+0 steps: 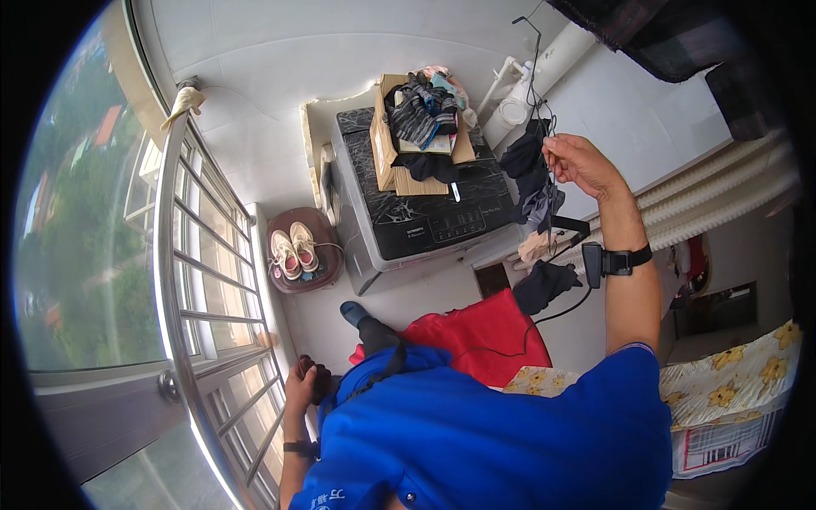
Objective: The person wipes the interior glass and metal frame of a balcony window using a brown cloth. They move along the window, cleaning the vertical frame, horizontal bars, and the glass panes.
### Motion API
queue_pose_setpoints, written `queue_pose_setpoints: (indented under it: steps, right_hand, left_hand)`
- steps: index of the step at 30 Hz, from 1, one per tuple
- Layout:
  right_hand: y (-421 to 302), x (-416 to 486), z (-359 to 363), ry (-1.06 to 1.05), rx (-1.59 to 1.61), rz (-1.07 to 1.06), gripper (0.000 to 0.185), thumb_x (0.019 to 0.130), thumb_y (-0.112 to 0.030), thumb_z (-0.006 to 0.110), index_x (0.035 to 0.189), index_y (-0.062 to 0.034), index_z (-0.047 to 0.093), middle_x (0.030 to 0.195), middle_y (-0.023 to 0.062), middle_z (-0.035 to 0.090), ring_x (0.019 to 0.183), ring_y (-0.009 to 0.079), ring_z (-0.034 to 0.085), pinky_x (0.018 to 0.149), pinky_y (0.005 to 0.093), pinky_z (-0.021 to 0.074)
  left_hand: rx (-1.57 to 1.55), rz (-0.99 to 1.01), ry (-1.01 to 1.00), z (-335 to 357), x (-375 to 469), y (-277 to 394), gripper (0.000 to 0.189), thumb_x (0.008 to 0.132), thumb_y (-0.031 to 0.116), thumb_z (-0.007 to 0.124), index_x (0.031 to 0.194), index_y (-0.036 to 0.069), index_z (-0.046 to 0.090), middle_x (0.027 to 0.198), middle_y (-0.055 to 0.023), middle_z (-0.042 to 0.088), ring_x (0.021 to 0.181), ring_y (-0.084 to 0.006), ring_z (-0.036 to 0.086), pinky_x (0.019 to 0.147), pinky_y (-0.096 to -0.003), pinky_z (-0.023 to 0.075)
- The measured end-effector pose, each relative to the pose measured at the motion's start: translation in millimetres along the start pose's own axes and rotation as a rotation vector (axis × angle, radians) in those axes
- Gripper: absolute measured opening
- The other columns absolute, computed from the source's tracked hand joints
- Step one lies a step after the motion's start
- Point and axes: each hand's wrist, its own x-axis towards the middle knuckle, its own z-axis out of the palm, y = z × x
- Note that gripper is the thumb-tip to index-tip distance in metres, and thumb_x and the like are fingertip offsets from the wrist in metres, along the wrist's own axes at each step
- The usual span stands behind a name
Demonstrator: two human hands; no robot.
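Observation:
Raised at the upper right, my right hand (577, 162) pinches the thin dark wires of a hanging clothes hanger (537, 38). Dark cloth pieces (532, 156), which look like socks, hang beside and below these fingers. Lower down hang a beige cloth piece (535, 247) and a black one (546, 287). At the lower left, near the railing, my left hand (303, 382) is closed around a dark bundled cloth (322, 384); its exact kind cannot be told.
A metal railing (217, 274) and window run along the left. Ahead stands a black-topped washing machine (440, 223) bearing an open cardboard box (382, 156) of knitted items. Shoes (294, 252) rest on a brown container (280, 220). Red fabric (484, 325) lies low ahead; white pipes (510, 108) stand behind.

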Motion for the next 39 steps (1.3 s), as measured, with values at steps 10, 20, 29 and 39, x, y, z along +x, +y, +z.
queue_pose_setpoints:
  steps: [10,20,29,39]
  right_hand:
    - [163,163,1,0.076,0.023,0.239,0.042,0.096,-0.051,0.079,0.094,-0.0125,0.062,0.085,-0.0029,0.058,0.070,0.0082,0.053,0.061,0.0247,0.0480]
    - [205,241,15,0.032,-0.006,0.293,0.043,0.096,-0.053,0.079,0.096,-0.0130,0.063,0.088,-0.0018,0.059,0.075,0.0111,0.055,0.065,0.0294,0.0497]
    - [228,268,31,0.057,0.030,0.328,0.045,0.093,-0.055,0.080,0.099,-0.0142,0.062,0.088,-0.0008,0.056,0.077,0.0156,0.058,0.065,0.0303,0.0504]
    - [238,267,36,0.050,0.166,0.349,0.042,0.094,-0.056,0.080,0.104,-0.0181,0.066,0.087,-0.0034,0.057,0.076,0.0148,0.060,0.063,0.0296,0.0502]
  left_hand:
    - [-0.047,-0.005,0.060,23,28,67,0.057,0.097,0.030,0.077,0.140,-0.004,0.062,0.130,-0.0208,0.074,0.123,-0.0289,0.070,0.107,-0.0382,0.0525]
    - [-0.031,-0.086,0.146,23,10,51,0.059,0.097,0.034,0.076,0.141,-0.004,0.062,0.131,-0.0229,0.073,0.125,-0.0331,0.070,0.108,-0.0406,0.0527]
    - [-0.034,-0.145,0.223,27,-6,22,0.058,0.095,0.039,0.078,0.132,-0.004,0.065,0.122,-0.0264,0.075,0.117,-0.0365,0.073,0.101,-0.0440,0.0555]
    - [-0.084,-0.129,0.227,29,-11,13,0.058,0.095,0.038,0.077,0.129,-0.008,0.065,0.117,-0.0271,0.075,0.112,-0.0360,0.074,0.097,-0.0437,0.0567]
